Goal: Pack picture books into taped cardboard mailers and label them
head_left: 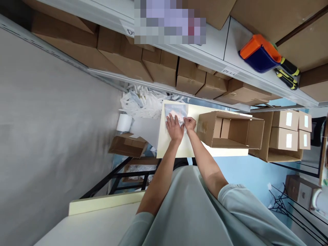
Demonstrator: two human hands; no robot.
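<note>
On the pale table (179, 150), left hand (174, 127) flat on a clear bag (176, 112), right hand (190, 123) pinching its edge.

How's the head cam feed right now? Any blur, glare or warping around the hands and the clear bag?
Head view: even, soft lighting with faint shadows; the clear bag shows a mild sheen that hides its contents. The left hand and right hand are small and slightly soft. Wide-angle warping bends the shelf edge, the grey wall is smeared, and a pixelated patch covers the top.
</note>
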